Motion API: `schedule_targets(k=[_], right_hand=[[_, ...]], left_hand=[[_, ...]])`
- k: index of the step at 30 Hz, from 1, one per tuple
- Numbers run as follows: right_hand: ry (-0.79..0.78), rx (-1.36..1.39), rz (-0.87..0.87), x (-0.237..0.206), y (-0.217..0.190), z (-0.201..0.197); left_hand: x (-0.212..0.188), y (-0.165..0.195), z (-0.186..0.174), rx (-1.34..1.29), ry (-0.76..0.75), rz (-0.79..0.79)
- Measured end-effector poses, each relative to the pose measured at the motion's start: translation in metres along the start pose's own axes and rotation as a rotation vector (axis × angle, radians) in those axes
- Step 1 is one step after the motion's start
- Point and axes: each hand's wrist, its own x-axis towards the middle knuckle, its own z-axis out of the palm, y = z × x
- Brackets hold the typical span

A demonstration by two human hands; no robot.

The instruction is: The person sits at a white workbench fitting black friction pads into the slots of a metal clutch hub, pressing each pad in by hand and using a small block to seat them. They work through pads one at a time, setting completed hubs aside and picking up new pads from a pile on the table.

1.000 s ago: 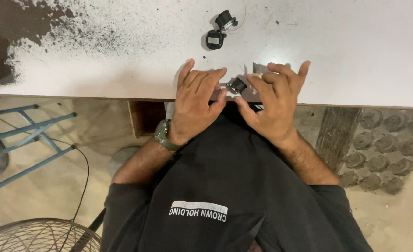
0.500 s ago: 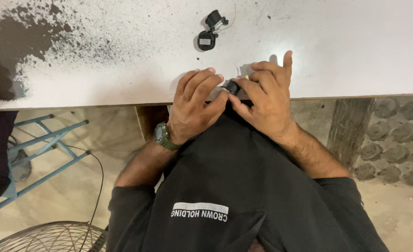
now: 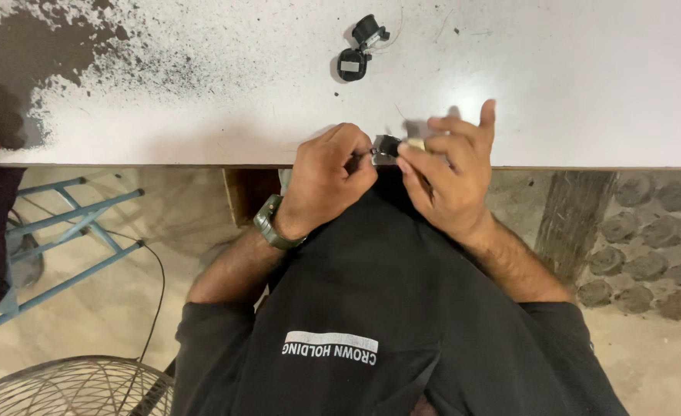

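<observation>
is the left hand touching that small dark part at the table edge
Touching. The head view shows the left hand with its fingertips closed against the small dark part, no gap showing, while the right hand grips it from the other side.

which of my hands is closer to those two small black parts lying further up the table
Left. Your left hand sits almost directly below the two black parts; your right hand is farther off to the right. Neither touches them.
</observation>
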Motion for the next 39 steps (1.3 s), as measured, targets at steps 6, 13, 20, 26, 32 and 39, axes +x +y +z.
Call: schedule_targets(k=[6,13,20,26,32,39], right_hand=[[0.015,0.205,0.010,-0.015,-0.009,0.022],[0.036,0.142,-0.038,-0.017,-0.007,0.024],[0.034,0.126,-0.042,-0.018,-0.008,0.026],[0.001,0.066,-0.055,-0.016,-0.003,0.022],[0.131,0.042,0.131,-0.004,0.015,0.004],[0.042,0.011,0.173,-0.002,0.005,-0.007]], left_hand=[[-0.007,-0.003,0.009,-0.050,0.038,0.017],[-0.008,-0.002,0.010,-0.075,0.067,0.005],[-0.010,-0.009,0.011,-0.086,0.042,0.000],[-0.003,-0.009,0.005,-0.007,0.014,0.040],[0.052,-0.036,-0.017,0.416,0.191,0.112],[0.036,-0.032,-0.027,0.225,-0.143,0.158]])
